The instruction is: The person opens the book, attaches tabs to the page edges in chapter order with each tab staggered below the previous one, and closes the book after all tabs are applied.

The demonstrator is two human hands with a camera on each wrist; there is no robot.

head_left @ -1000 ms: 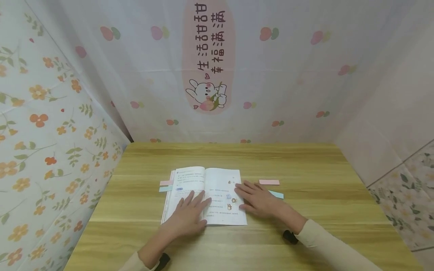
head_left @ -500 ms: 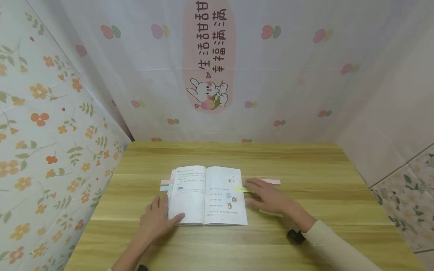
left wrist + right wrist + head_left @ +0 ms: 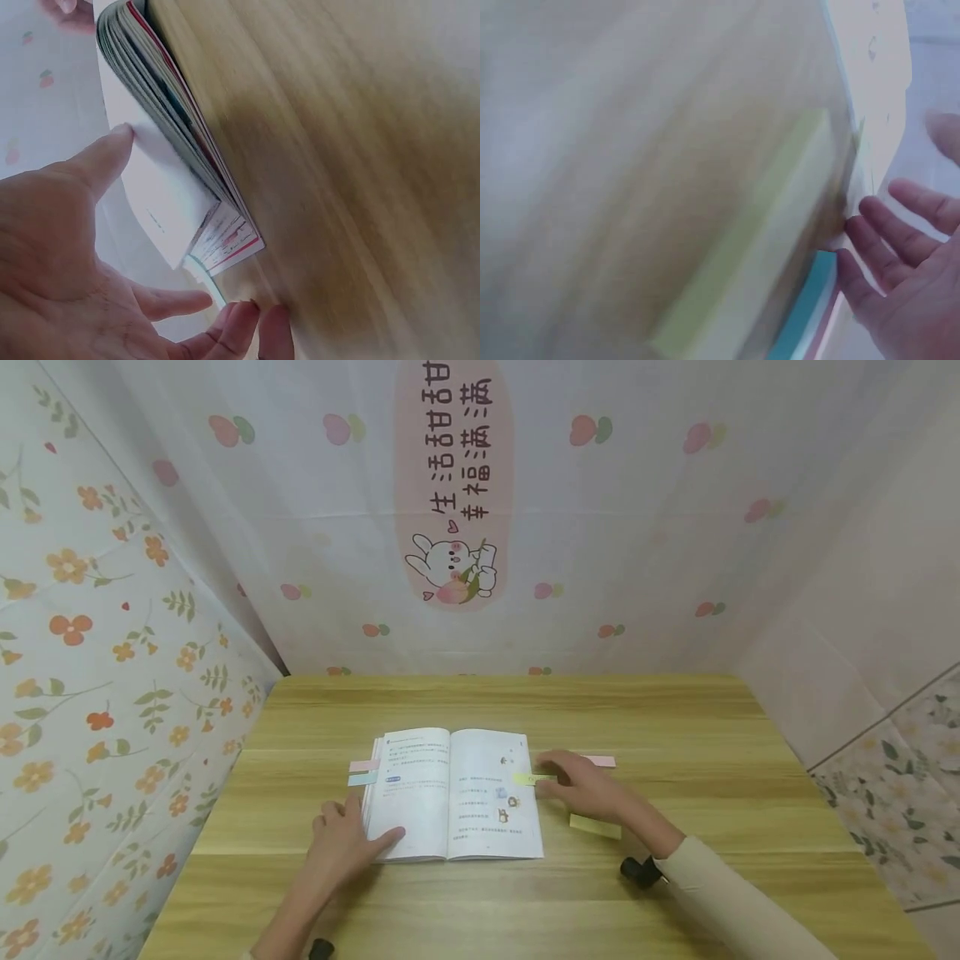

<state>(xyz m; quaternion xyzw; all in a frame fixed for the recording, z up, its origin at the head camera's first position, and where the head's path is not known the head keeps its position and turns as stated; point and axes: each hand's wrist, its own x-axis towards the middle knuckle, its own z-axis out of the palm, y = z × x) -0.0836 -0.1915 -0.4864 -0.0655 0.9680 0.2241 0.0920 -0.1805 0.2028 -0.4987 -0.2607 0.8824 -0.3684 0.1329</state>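
An open book [image 3: 491, 752] lies on the table, its two pages showing print and small pictures. My left hand [image 3: 337, 843] is at the left page's lower edge; its thumb rests on the paper and its fingers [image 3: 241, 324] are spread beside the page block. A yellow sticky tab [image 3: 525, 779] sticks out over the right page's edge. My right hand [image 3: 585, 785] has its fingertips right at that tab. In the right wrist view its fingers [image 3: 892, 240] are loosely bent, with the thumb apart from them.
A yellow sticky-note pad [image 3: 595, 828] lies below my right hand, a pink pad [image 3: 602, 761] above it. In the right wrist view a blue pad [image 3: 814, 300] lies close to the fingers. Pink [image 3: 363, 766] and blue tabs [image 3: 362, 779] jut from the book's left side.
My left hand has left the middle of the book for its left edge. My right hand has drawn back off the right page, uncovering the yellow tab; the yellow pad now shows too.
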